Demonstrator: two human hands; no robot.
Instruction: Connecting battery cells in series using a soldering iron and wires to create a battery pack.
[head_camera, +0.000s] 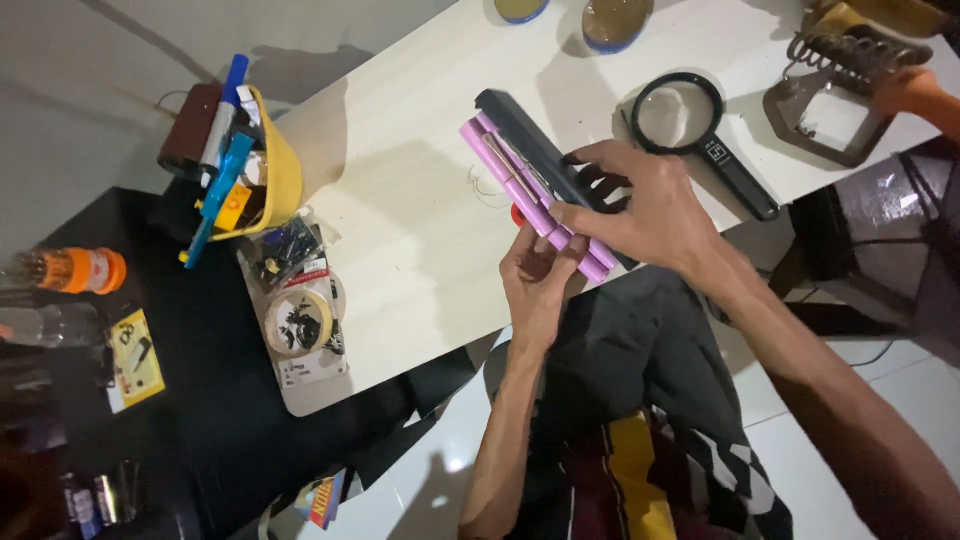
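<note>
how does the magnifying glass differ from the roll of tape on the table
The magnifying glass is black with a long handle; the roll of tape is pale, without a handle. The magnifying glass lies beside the right hand; the tape lies far off, near the table edge. Both are round and lie flat.

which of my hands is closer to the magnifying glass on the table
Right. Your right hand grips the pink battery pack just beside the magnifying glass; your left hand is under the pack, farther away.
</note>
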